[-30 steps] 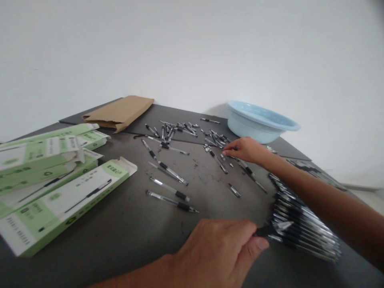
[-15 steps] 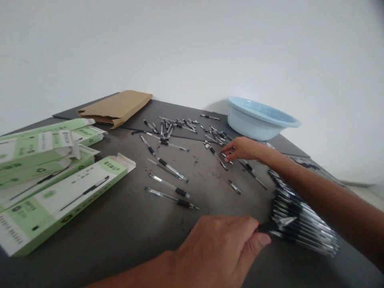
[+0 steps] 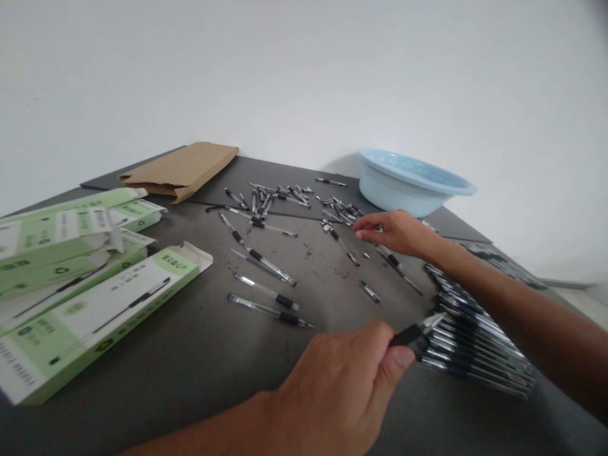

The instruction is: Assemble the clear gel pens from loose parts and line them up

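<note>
- One dark grey table (image 3: 190,380), spread out under the left hand (image 3: 337,386) and the right hand (image 3: 396,231).
- Two arms over it. Right one's stretched far forward, palm down, fingers curled in toward the thumb; can't tell if there's anything between those fingertips.
- Left one's low and near, knuckles up, closed in a pinch with thumb and fingers around one black-gripped pen (image 3: 406,335), its pale cone tilted up, away from the palm.
- One light blue basin (image 3: 399,190), just beyond the right hand.
- One brown paper envelope (image 3: 180,168), well ahead and left of the left hand.
- Green-and-white boxes (image 3: 114,316), left of the left hand: at least four, overlapping.
- One neat row of pens (image 3: 479,354), right of the left hand and below the right forearm, way too packed to count.
- Two loose heaps of pen parts, a left heap (image 3: 259,206) and a right heap (image 3: 339,209), both near the right hand.
- Four barrels (image 3: 266,310) lying ahead-left of the left hand.
- One short cap (image 3: 370,292), between the hands.
- One tiny cone tip (image 3: 365,255), just on the near side of the right hand.
</note>
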The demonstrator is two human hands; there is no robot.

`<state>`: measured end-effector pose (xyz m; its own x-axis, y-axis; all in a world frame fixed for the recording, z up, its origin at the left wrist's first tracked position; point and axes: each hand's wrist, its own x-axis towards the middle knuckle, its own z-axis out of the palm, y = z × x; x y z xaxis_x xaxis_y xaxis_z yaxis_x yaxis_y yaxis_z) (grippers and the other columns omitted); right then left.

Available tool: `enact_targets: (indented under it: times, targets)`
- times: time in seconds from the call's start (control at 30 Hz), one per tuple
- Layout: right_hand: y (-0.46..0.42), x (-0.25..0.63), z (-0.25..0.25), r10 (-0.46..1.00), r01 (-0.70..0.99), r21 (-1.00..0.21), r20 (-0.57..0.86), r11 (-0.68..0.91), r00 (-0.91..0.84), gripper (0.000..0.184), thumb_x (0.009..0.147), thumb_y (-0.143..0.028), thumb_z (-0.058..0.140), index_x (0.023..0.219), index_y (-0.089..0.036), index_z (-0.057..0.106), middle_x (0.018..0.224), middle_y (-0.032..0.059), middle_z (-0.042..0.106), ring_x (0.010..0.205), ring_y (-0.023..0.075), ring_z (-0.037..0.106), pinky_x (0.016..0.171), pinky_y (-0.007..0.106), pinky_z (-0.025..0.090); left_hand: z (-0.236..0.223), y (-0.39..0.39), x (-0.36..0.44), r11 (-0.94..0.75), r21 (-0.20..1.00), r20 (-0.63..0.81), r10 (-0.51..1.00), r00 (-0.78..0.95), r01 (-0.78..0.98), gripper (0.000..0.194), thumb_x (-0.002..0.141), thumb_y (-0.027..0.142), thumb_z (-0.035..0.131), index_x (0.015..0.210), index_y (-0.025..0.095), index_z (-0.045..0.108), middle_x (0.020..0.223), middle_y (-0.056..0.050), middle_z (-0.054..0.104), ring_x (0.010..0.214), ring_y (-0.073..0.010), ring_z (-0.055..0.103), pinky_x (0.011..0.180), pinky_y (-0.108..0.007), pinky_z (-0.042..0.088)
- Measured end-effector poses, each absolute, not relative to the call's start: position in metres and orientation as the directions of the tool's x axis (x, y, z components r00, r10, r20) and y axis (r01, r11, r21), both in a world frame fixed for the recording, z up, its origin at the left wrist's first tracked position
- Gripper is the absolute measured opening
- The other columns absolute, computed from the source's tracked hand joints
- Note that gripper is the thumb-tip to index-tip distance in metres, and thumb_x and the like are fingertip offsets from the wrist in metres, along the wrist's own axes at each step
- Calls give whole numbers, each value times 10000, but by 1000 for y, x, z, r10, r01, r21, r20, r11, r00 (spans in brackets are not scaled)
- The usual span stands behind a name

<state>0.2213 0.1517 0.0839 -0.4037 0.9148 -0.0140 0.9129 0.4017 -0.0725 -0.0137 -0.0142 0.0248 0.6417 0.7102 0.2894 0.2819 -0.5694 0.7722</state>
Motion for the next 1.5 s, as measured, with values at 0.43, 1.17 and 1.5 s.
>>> enact_targets:
  times: [0.43,1.17,1.5]
  targets:
    - [126,233,95,594,593,-98,-15,799,-804,419,1110,-411,438,1187,-173,773,1062,125,778,1004,250,696,929,381,516,24,-16,-14,-494,815,232,757,611,302,352,1153,412,306,899,241,479,718,36,569,644,-168,607,599,-300,368]
    - [56,228,106,818,670,-514,119,536,-563,301,1011,-413,664,1212,-239,806,1140,64,823,1037,222,747,909,337,565,26,-18,-14,-293,945,192,854,484,143,412,1153,505,287,934,235,508,703,49,463,631,-149,471,596,-329,290]
    - [113,228,116,459,465,31,-228,885,-859,386,1109,-201,404,1059,-221,786,936,63,758,927,218,627,937,382,449,25,-19,-15,-254,959,170,870,463,124,454,1144,562,296,923,232,514,683,57,441,606,-133,449,579,-339,262]
